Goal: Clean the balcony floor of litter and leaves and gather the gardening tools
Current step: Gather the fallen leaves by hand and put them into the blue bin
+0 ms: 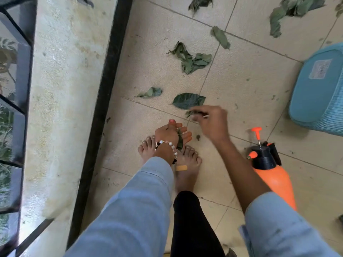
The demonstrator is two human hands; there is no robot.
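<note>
Green leaves lie scattered over the beige tiled floor (246, 89): a flat dark leaf (188, 100), a small curled leaf (151, 92), a crumpled clump (191, 60) and more at the top right (295, 10). My right hand (211, 123) hangs just below the flat leaf and pinches a small leaf (193, 113) in its fingertips, blurred by motion. My left hand (171, 135), with a bead bracelet at the wrist, holds collected leaves (179, 140) against its palm above my bare feet. An orange pressure sprayer (272, 173) with a black pump top stands to the right.
A light blue woven basket (319, 93) lies at the right edge. A pale concrete ledge (63, 108) with a black strip and a metal railing (20, 89) runs along the left. My bare feet (185, 164) stand on the tiles below my hands.
</note>
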